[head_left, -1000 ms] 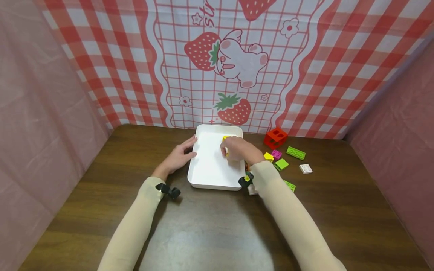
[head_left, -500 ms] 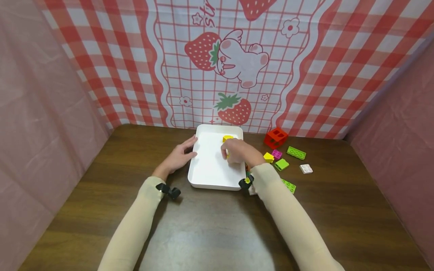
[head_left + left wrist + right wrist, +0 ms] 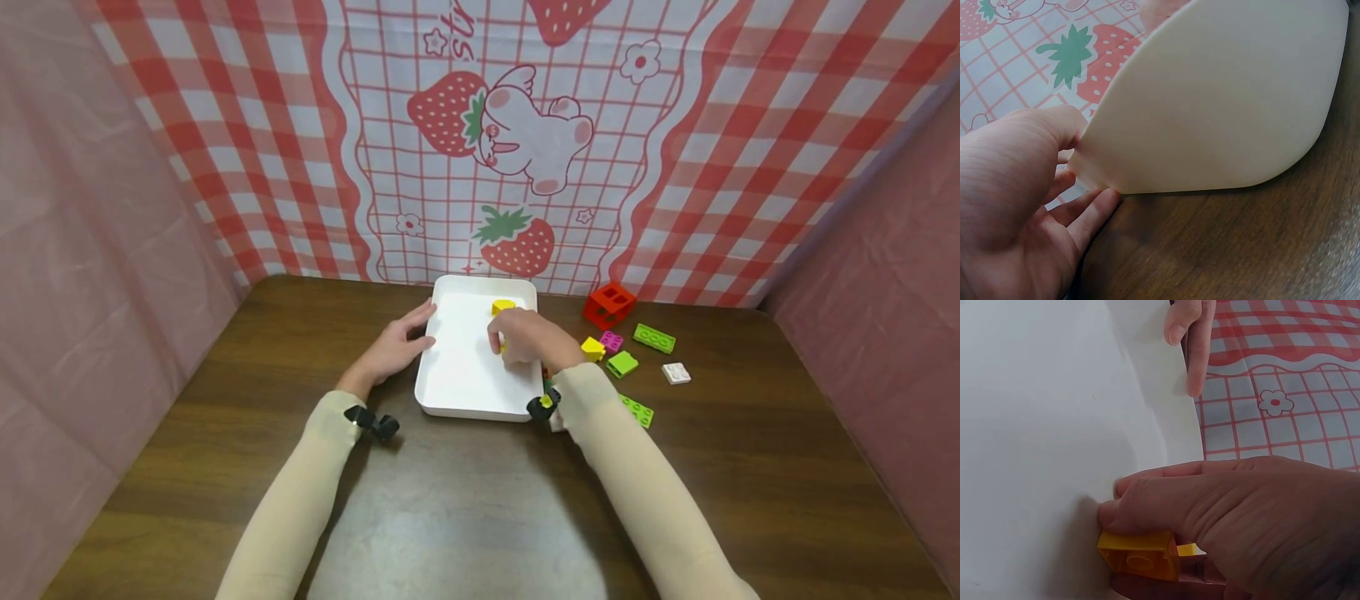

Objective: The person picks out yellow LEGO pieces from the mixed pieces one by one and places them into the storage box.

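A shallow white tray (image 3: 465,375) lies on the table. At its left side, my left hand (image 3: 393,346) grips the wall, thumb over the rim and fingers against the outside, as the left wrist view (image 3: 1041,181) shows. My right hand (image 3: 528,333) is inside the tray at the right, its fingers pinching a yellow toy brick (image 3: 1138,553) whose hollow underside shows in the right wrist view. From above, that brick is mostly hidden by the hand. Another yellow brick (image 3: 503,307) sits just beyond the hand, near the tray's far right corner.
Right of the tray lie loose toy bricks: a red frame-like block (image 3: 610,306), a magenta brick (image 3: 612,342), a yellow one (image 3: 592,349), green ones (image 3: 654,338) and a white one (image 3: 676,373). Some pieces are partly covered by the right forearm. A strawberry-print cloth (image 3: 517,167) hangs behind.
My right hand has shifted slightly toward me inside the tray, so the yellow brick beyond it shows more fully. My left hand and the tray have stayed in place.
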The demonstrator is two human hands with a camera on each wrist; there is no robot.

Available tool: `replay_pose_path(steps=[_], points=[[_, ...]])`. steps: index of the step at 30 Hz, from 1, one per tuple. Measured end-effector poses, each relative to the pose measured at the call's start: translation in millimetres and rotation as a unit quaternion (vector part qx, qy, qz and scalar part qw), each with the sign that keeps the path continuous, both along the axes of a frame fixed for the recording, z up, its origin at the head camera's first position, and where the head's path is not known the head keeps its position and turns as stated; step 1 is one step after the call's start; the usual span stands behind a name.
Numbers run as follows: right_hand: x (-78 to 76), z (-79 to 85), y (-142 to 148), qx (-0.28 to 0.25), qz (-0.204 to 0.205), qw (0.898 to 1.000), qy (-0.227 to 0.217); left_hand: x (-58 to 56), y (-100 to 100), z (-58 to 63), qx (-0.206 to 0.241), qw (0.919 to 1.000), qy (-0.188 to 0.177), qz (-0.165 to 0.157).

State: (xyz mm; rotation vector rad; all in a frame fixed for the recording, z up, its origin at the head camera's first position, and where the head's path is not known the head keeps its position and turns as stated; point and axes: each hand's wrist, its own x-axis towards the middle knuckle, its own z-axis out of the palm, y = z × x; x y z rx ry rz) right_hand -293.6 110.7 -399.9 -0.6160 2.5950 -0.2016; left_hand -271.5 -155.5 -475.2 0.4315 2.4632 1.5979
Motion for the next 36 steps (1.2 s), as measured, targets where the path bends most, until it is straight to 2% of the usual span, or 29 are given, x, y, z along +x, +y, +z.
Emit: replay_pose_path(steps=[25,36], points=[[7.6,2.8,-0.9,0.005,0.000,1.000,0.010,1.6,-0.9,0.8,0.004,1.0000,0.007,-0.003],[5.5,5.4,-0.6,0.022,0.015,1.000,0.002,1.5,-0.2,0.2,0.003,1.0000,0.007,0.000]])
